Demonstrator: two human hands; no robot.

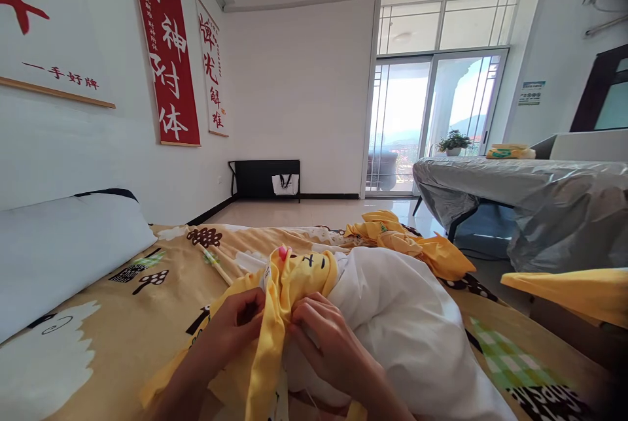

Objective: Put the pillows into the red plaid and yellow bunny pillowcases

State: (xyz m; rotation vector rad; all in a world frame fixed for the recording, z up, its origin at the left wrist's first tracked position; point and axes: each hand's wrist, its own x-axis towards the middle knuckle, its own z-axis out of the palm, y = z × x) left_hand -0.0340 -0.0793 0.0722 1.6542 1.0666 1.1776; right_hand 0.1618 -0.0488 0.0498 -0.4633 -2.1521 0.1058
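My left hand (230,326) is closed on a fold of a yellow printed cover (299,277), gripping its edge near the middle of the bed. My right hand (326,342) pinches the same yellow fabric from the other side, fingers pressed together against it. A white duvet (407,316) bulges out of the yellow cover to the right of my hands. Both lie on a yellow patterned bed sheet (147,303).
A white pillow (59,251) lies at the left against the wall. More crumpled yellow fabric (412,241) sits at the bed's far end. A grey plastic-covered table (530,192) stands at the right, a black rack (265,179) by the far wall, glass doors (432,120) beyond.
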